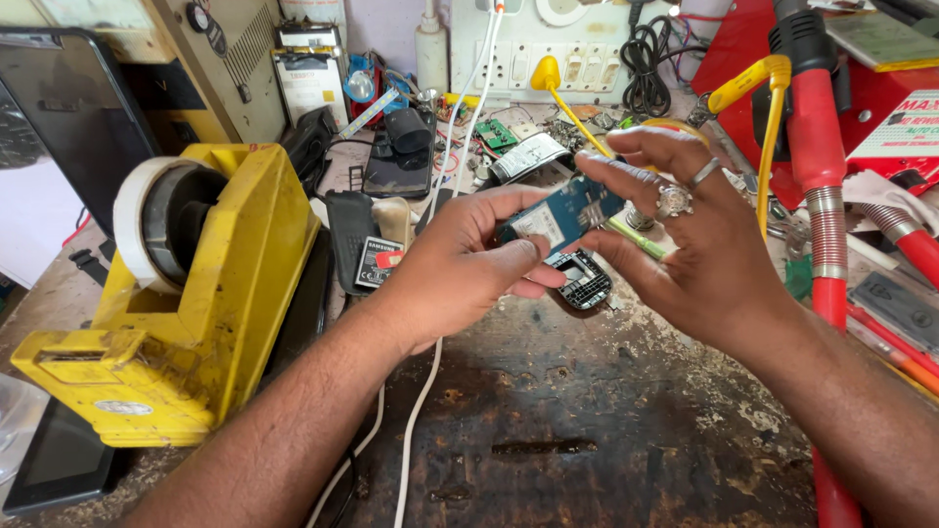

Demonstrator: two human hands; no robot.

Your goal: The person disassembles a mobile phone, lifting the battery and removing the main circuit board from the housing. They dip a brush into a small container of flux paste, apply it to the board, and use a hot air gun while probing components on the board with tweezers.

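Head view. Nearest: worn dark bench (587, 430), scarred and dusty, with white cable (416, 420) running up it toward the back wall.

Above the bench, both hands meet on one small blue board (565, 217), held in the air, not resting on anything. Left hand (460, 269) is curled under and around the board's left end, thumb along the near edge, fingers closed on it; it seems to serve as the steady support. Right hand (699, 244), wearing rings, has fingers spread and only partly closed, fingertips touching the board's right end and top edge. This looks like a light pinch for turning or inspecting rather than a firm grip. Board is tilted, face up toward the camera.

Just below the board, a small black frame (584, 279) lies on the bench, partly hidden by the left fingertips.

Left: yellow tape dispenser (186, 284), tape roll mounted, within easy reach. Right: red hose (820, 186) with yellow cable over it.

Far: switch panel (577, 59) on the wall, phones and loose parts cluttered beneath.
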